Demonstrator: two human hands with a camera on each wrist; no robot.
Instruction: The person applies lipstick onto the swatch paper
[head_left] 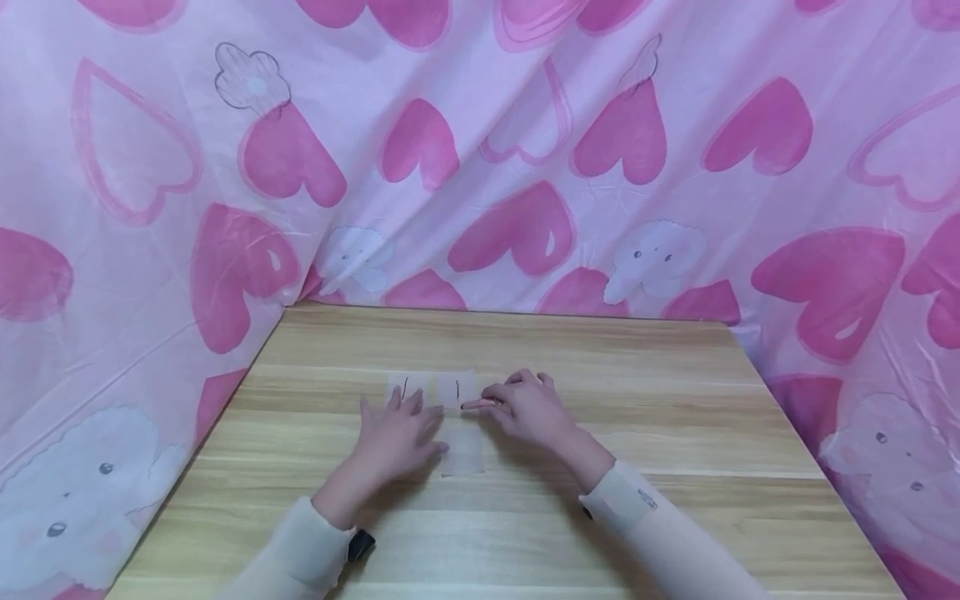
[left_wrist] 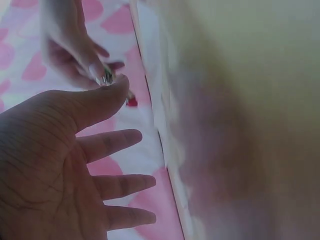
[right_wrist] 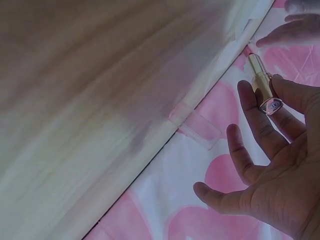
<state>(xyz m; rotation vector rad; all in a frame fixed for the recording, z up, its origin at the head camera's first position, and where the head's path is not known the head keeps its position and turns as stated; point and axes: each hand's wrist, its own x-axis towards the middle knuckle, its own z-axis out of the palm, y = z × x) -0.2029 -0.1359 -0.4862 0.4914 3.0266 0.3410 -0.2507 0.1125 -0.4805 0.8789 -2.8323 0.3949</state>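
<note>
My right hand (head_left: 528, 408) pinches a lipstick (right_wrist: 260, 82) between thumb and fingers. It has a gold tube, and its red tip points left in the head view, at the lower edge of a pale paper square (head_left: 467, 383) with a short dark stroke. My left hand (head_left: 397, 433) has its fingers spread, the fingertips over the lower part of a second paper square (head_left: 397, 382), which also bears a dark stroke. A third pale square (head_left: 467, 458) lies nearer me, beside the left thumb. A clear rectangular piece (right_wrist: 200, 129) stands beyond the right fingers in the right wrist view.
The squares lie on a wood-grain table (head_left: 615, 367). A pink cloth (head_left: 480, 150) with hearts hangs along the table's back and sides. A black wrist device (head_left: 362, 546) shows under the left sleeve.
</note>
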